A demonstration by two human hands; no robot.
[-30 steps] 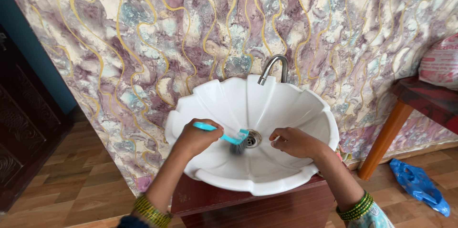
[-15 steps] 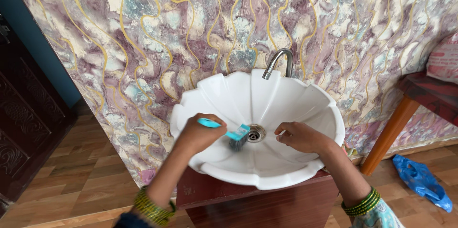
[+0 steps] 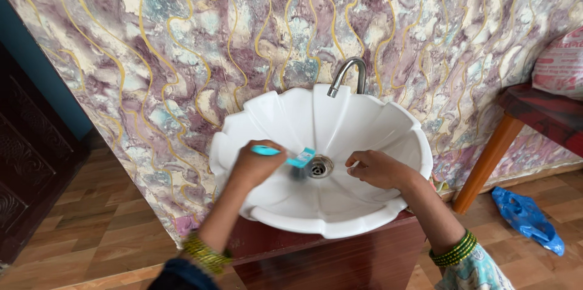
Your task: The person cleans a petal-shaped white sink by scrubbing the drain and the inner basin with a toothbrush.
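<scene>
The left hand (image 3: 255,165) grips a turquoise scrub brush (image 3: 290,160) by its handle, bristles down inside the white scalloped basin (image 3: 316,108), just left of the drain (image 3: 319,167). The right hand (image 3: 376,170) rests loosely curled on the bowl beside the drain, holding nothing visible.

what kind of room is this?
Probably a washing corner in a home. A white fluted basin with a metal tap sits on a dark wooden cabinet against a marbled purple wall. The left hand holds a turquoise brush near the drain.
</scene>
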